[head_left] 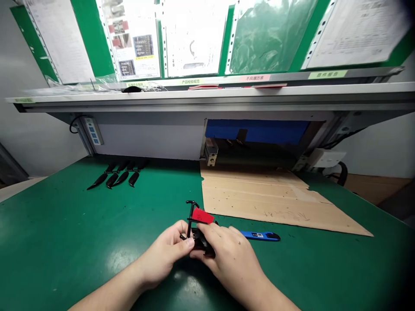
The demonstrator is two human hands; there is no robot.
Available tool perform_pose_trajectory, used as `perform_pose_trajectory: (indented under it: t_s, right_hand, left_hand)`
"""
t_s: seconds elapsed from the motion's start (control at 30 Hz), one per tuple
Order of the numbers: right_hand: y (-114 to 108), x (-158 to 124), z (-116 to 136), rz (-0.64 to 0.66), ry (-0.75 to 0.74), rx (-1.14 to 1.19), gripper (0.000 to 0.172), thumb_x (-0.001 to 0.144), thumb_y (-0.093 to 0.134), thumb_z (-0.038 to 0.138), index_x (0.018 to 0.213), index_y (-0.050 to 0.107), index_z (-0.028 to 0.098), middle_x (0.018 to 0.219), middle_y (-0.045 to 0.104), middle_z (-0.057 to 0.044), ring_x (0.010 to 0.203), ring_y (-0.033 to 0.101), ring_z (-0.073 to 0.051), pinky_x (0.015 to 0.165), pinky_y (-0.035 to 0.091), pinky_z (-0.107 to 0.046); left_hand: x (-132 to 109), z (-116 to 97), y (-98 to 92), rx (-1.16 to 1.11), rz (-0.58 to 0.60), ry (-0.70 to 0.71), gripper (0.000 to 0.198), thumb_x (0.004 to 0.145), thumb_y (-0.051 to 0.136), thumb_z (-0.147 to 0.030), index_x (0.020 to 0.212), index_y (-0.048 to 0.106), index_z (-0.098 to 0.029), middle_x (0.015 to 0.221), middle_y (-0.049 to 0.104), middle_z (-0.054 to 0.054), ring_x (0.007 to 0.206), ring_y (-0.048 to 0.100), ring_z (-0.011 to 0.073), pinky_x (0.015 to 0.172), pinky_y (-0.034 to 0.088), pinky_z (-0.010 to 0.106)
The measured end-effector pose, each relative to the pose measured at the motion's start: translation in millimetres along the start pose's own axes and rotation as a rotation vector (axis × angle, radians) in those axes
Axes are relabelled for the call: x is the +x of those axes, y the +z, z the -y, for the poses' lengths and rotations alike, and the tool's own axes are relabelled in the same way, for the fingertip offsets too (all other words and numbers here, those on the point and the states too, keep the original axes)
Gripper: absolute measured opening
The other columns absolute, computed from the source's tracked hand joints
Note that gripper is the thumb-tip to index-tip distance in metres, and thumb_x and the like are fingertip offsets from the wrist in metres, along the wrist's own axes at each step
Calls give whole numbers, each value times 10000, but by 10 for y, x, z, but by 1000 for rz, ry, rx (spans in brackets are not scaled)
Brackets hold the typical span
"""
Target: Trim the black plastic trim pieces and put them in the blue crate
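My left hand (168,248) is closed, its thumb and fingers pinching a black plastic part with a thin upright stem (190,218) and short crossbars. From the other side my right hand (228,250) wraps round the darker, bulkier body (202,244) of the black piece. A red tag (202,215) shows just above the right fingers; I cannot tell how it is attached. Both hands meet above the front middle of the green table. Right behind my right hand lies a blue-handled tool (259,236), its other end hidden by the hand.
Several black blade-shaped plastic parts (117,176) lie in a row at the back left of the green table (58,229). A cardboard sheet (259,196) covers the back right, before a dark opening (259,149). Overhead runs a shelf (207,97) with papers; a power strip (94,131) hangs left.
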State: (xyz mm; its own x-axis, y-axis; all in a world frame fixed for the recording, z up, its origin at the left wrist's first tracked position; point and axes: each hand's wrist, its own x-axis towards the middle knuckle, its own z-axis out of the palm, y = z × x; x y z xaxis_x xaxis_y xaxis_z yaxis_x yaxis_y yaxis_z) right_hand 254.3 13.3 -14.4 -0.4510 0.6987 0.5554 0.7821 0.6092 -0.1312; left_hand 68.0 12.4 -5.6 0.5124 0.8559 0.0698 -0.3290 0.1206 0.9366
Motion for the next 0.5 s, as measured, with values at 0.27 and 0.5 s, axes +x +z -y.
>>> perform_pose_trajectory:
  t_s: [0.27,0.5]
  right_hand:
    - [15,-2,48,-5,-145,-109,355,635,833,195,929,636,191,776,631,-11,716,553,-237,619,383,-347]
    - [38,45,65,17,-211,256,292,886,623,355,1148,561,239,1041,676,-25,883,631,-202,744,475,-297]
  left_hand:
    - [10,-31,103,406,-310,85,388,894,582,-454,1164,497,-189,1033,583,64,916,542,166,861,421,299]
    - [-23,-67,150,-96,-71,228,572,815,575,-628,1088,597,-126,1116,603,153,1045,556,249,947,402,358]
